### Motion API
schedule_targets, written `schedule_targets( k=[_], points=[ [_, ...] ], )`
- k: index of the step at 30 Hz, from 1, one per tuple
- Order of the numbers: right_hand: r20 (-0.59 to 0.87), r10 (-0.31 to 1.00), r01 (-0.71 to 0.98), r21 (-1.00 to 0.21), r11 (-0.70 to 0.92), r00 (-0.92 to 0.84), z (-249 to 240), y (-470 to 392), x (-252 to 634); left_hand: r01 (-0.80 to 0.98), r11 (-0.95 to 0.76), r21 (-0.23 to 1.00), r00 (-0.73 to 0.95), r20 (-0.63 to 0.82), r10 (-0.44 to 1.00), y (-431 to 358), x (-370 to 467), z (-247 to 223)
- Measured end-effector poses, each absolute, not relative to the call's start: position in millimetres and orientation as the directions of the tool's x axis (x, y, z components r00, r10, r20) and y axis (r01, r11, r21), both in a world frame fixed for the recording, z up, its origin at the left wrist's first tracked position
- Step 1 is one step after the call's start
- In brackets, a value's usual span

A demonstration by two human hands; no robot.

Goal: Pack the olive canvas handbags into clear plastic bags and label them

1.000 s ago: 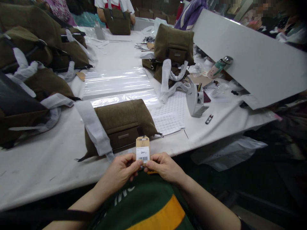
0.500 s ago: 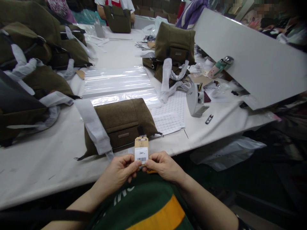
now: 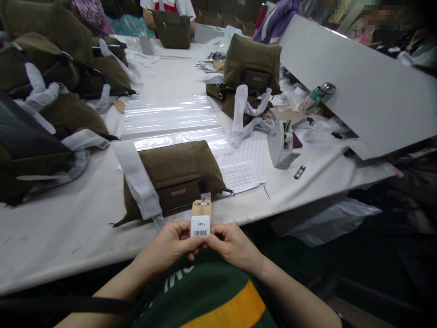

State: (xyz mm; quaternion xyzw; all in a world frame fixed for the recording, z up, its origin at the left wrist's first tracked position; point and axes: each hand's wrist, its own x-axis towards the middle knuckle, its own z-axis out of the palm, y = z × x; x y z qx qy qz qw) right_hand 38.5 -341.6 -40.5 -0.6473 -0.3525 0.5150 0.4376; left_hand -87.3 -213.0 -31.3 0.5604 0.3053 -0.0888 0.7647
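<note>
Since the earlier frame, your hands and the tan card tag with a white barcode label (image 3: 200, 208) have been shifting slightly closer to you, away from the bag.

Your forearms are reaching in from both sides, wrists converging low. Your left hand (image 3: 169, 241) and right hand (image 3: 235, 246) are pinching the tag's lower corners, thumbs on top, nearly meeting.

Just beyond, the olive-brown fabric bag (image 3: 170, 166) is lying on the white-covered worktop (image 3: 99, 223), its label patch facing you. The tag is apparently already hanging from it, and white wrapping (image 3: 134, 175) is already covering its strap. The bag is lying outside the clear plastic sheets (image 3: 170, 118); you cannot tell from here whether anything on it is remaining unfinished.

To the right, small metal snips (image 3: 300, 172) are lying unused near the white holder (image 3: 277, 148). Farther back, a stack of similar olive bags (image 3: 252, 61) is standing, and a co-worker (image 3: 187, 8) is standing behind another bag.
</note>
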Motion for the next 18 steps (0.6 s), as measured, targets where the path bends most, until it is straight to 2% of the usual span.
schedule_targets(
  k=[5,10,12,16,18],
  points=[
    [-0.386,0.911,-0.014,-0.922,-0.388,0.146,-47,-345,44,0.515,0.363,0.777,0.789,-0.595,0.153,-214,-95,-41],
    [-0.466,0.854,-0.271,-0.874,-0.404,0.229,-56,-336,45,0.569,0.277,0.774,0.773,-0.619,0.141,-219,-99,-53],
    [-0.493,0.838,-0.315,-0.854,-0.414,0.235,-58,-333,45,0.576,0.28,0.768,0.771,-0.624,0.126,-218,-100,-53],
    [-0.479,0.84,-0.228,-0.874,-0.429,0.254,-62,-334,45,0.575,0.269,0.772,0.79,-0.61,0.062,-209,-101,-49],
    [-0.46,0.847,-0.17,-0.887,-0.428,0.266,-64,-335,45,0.565,0.254,0.785,0.788,-0.605,0.115,-204,-99,-49]
  ],
)
